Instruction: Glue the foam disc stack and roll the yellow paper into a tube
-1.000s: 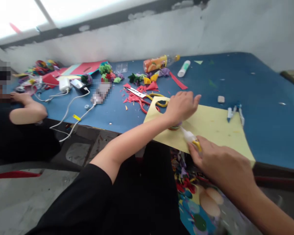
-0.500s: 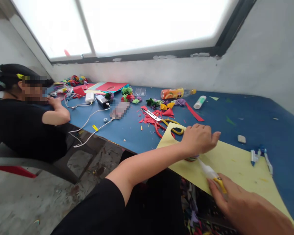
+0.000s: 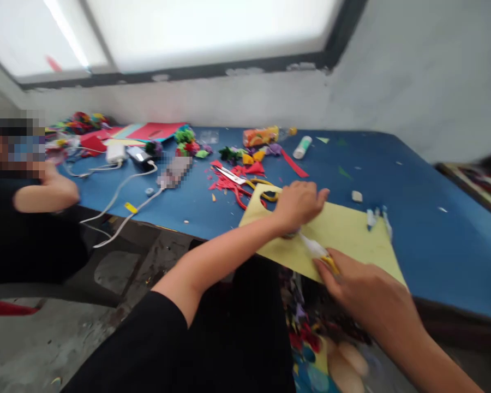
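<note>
My left hand (image 3: 298, 204) rests palm down over the sheet of yellow paper (image 3: 352, 229), its fingers curled. Under it shows the edge of a small roundish, dark thing (image 3: 291, 234), mostly hidden. My right hand (image 3: 347, 278) is closed around a white bottle (image 3: 314, 248) with a pointed tip and yellow marking. The tip points at the small thing beneath my left hand; blur hides whether they touch. Near the paper's cut-out hole lie yellow-handled scissors (image 3: 265, 191) and red-handled scissors (image 3: 242, 202).
On the blue table (image 3: 433, 234) are red paper scraps (image 3: 225, 183), a plastic drink bottle (image 3: 262, 136), a white glue stick (image 3: 303, 147), an eraser (image 3: 357, 196), a blue-and-white compass (image 3: 378, 218) and a phone (image 3: 175, 170) on a cable. A co-worker (image 3: 28, 218) sits at left.
The view has swung to the right, so everything sits further left in the picture. Both hands keep much the same pose, and the white bottle stays in my right hand.
</note>
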Available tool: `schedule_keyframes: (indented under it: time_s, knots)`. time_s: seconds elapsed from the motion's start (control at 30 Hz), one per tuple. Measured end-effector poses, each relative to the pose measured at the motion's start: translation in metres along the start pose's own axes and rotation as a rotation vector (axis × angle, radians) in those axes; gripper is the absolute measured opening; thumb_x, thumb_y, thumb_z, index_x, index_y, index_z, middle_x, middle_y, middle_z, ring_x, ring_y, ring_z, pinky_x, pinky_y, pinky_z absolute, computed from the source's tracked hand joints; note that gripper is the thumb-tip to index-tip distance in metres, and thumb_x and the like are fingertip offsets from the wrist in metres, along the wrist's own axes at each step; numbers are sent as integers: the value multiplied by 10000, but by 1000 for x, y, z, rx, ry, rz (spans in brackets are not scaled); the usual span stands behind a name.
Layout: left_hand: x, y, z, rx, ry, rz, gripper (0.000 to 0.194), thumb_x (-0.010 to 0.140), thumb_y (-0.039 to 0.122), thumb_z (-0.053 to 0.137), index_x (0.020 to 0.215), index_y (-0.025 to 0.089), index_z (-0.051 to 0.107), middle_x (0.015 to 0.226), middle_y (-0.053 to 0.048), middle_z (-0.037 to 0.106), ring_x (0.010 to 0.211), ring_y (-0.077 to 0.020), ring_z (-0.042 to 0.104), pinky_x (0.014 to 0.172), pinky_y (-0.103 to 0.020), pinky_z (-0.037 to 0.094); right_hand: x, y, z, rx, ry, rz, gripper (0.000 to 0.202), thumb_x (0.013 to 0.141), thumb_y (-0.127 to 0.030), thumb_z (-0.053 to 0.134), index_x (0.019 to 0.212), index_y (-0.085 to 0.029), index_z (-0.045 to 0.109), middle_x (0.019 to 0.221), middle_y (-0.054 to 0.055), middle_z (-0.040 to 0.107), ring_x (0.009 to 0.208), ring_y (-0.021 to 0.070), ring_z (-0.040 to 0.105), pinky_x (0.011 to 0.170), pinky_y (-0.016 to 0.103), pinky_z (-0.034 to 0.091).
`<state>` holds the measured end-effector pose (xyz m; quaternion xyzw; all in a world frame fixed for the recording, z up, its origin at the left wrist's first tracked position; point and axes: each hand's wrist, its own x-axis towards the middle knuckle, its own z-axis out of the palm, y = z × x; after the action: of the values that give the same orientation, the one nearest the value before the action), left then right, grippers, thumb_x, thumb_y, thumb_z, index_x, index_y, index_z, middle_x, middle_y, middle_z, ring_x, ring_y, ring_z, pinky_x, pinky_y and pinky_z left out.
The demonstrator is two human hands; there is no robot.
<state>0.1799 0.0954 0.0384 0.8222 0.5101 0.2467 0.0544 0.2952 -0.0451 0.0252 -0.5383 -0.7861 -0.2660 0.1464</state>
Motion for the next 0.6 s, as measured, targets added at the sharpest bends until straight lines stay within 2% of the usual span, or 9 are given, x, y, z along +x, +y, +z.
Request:
schedule_keyframes:
  time_s: [0.07, 0.17, 0.23, 0.3, 0.47, 0.6]
  knots:
    - [-2, 0, 1, -10, -7, -23, 432, 1029, 391, 290, 1028, 104, 613, 1071, -125, 666, 1053, -252, 591, 879, -337, 447, -2, -6, -8, -44, -75, -35, 359, 933, -329, 376, 788, -161, 658, 526, 56, 607, 468, 164, 522, 516, 264, 238]
    - [-3, -2, 6, -38, -13, -26, 409, 1029, 354, 295, 1030, 98, 613, 1072, -143, 660, 1073, -262, 584, 917, -349, 434, 1, -11, -11, -63, -246, 64, 302, 925, -326, 415, 892, -150, 658, 647, 82, 669, 564, 180, 573, 551, 279, 241]
    - [-3, -4, 10, -60, 6, -16, 406, 1028, 353, 292, 1056, 98, 607, 1086, -152, 656, 1098, -263, 572, 951, -353, 421, 2, -12, -12, -36, -308, 85, 304, 932, -324, 412, 955, -139, 652, 713, 90, 691, 603, 178, 581, 574, 286, 256]
    - [-3, -7, 13, -80, 20, -13, 413, 1027, 361, 288, 1072, 103, 606, 1097, -155, 653, 1109, -261, 566, 976, -353, 410, 0, -14, -15, -16, -333, 86, 319, 939, -325, 398, 988, -127, 644, 736, 94, 695, 613, 175, 573, 589, 292, 259]
    - [-4, -9, 16, -104, 26, -24, 415, 1024, 379, 268, 1069, 143, 606, 1107, -137, 653, 1137, -254, 550, 1014, -356, 394, -5, -21, -21, 13, -359, 57, 327, 948, -328, 371, 917, -138, 636, 682, 79, 669, 605, 166, 554, 577, 299, 224]
    - [-4, -9, 15, -117, 14, -28, 416, 1023, 381, 262, 1076, 146, 601, 1114, -142, 644, 1162, -256, 543, 1036, -363, 378, -2, -19, -20, -10, -357, 92, 332, 950, -322, 363, 934, -127, 630, 711, 95, 678, 608, 174, 553, 572, 300, 212]
